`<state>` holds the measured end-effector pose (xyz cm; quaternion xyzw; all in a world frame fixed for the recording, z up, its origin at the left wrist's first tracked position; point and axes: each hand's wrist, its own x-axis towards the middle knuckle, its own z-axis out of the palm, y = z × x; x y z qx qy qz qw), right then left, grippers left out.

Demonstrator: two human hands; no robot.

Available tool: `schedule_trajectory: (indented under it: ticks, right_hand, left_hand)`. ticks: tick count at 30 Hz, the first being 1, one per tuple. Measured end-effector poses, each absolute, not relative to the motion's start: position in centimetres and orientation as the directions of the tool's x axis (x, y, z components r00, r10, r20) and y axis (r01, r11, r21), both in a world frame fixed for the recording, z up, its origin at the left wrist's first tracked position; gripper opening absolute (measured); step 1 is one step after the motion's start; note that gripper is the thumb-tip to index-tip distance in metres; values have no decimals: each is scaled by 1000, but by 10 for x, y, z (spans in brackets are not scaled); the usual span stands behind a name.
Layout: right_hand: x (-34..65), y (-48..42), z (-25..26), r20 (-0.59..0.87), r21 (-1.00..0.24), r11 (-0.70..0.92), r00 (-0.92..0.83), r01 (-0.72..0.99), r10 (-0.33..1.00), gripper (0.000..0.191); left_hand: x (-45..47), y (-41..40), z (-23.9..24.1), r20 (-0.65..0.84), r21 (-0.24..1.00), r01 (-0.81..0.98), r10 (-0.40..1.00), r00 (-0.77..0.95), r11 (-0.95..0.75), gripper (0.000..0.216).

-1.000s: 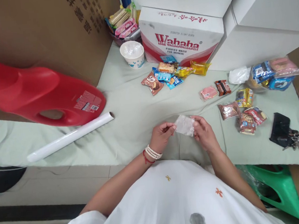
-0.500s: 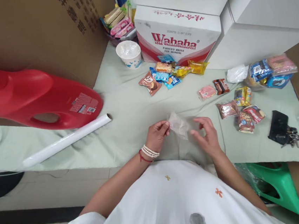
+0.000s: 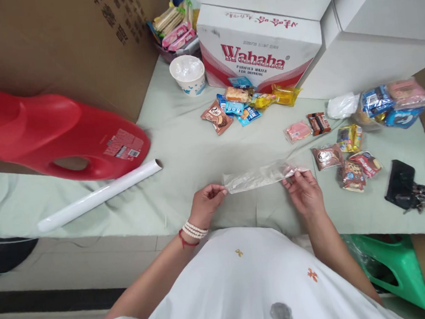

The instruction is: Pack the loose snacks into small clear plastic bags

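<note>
A clear plastic bag (image 3: pixel 261 176) is stretched out flat and wide between my two hands, just above the pale green cloth (image 3: pixel 182 157). My left hand (image 3: pixel 206 205), with a white bead bracelet and red thread at the wrist, pinches the bag's left end. My right hand (image 3: pixel 303 191) pinches its right end. Several snack packets (image 3: pixel 346 161) lie just right of my right hand, and another cluster of snack packets (image 3: pixel 241 105) lies farther back near the Wahaha box (image 3: pixel 258 54).
A red detergent jug (image 3: pixel 56 134) lies on its side at the left, a white roll (image 3: pixel 99 194) in front of it. A paper cup (image 3: pixel 188 75) stands at the back. A black key pouch (image 3: pixel 403 188) lies at the right. Cardboard and white boxes wall the back.
The bag was a small crumpled piece held close between both hands. My right hand let go briefly, then took the other end, and both hands moved apart, pulling it out long.
</note>
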<state>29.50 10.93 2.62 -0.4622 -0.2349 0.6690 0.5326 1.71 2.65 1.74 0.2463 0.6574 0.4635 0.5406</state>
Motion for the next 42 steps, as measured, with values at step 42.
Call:
schedule_trajectory:
  ticks: [42]
  right_hand:
    - [303,128,25,-372,-752,-463,-277,-470,886,31]
  left_hand:
    - [82,79,30,-528,739,-292,791,308,607,50]
